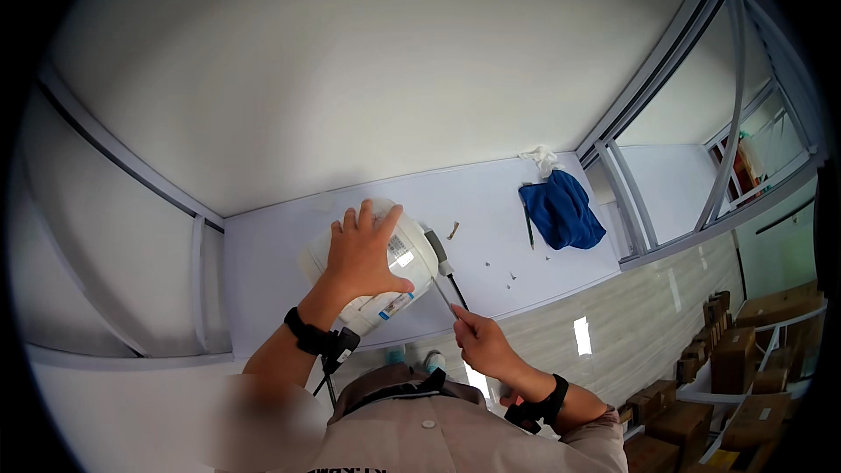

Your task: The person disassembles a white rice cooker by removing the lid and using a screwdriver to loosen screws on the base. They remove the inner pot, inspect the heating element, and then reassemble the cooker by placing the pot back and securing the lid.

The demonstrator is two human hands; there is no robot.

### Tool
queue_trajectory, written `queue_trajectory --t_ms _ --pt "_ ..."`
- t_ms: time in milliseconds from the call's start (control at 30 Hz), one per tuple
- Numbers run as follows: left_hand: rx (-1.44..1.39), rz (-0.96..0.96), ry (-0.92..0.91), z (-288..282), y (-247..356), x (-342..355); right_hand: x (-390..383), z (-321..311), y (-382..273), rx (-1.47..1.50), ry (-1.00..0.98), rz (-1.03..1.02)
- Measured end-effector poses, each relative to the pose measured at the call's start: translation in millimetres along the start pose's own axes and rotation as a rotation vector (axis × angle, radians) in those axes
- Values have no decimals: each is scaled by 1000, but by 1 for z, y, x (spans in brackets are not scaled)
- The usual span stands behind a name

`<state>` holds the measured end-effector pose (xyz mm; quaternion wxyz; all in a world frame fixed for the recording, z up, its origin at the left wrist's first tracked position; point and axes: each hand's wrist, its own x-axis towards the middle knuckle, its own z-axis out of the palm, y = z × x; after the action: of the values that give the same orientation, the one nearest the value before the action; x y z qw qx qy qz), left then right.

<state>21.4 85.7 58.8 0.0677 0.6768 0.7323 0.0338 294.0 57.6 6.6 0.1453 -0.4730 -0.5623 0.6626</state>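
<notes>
Left hand (361,254): grip spread open on appliance (412,243). Right hand (484,342): grip closed round tool (444,292). Advise firm bracing, light pressure.

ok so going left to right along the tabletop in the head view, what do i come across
White rounded appliance with the left hand on it, small brownish piece, thin dark stick, crumpled blue cloth.

Beige shirt (473,438), round pale button (428,425), black left wrist strap (304,330), black box (342,347), thin cable (321,382), black right wrist strap (555,394)
</notes>
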Motion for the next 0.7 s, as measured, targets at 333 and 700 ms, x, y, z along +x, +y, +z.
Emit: queue_trajectory --t_ms 333,700 --pt "12 -35 22 10 -3 0 11 -19 -5 -494 9 -321" --pt "46 28 13 5 -2 -4 14 -28 -12 -162 -176 69"
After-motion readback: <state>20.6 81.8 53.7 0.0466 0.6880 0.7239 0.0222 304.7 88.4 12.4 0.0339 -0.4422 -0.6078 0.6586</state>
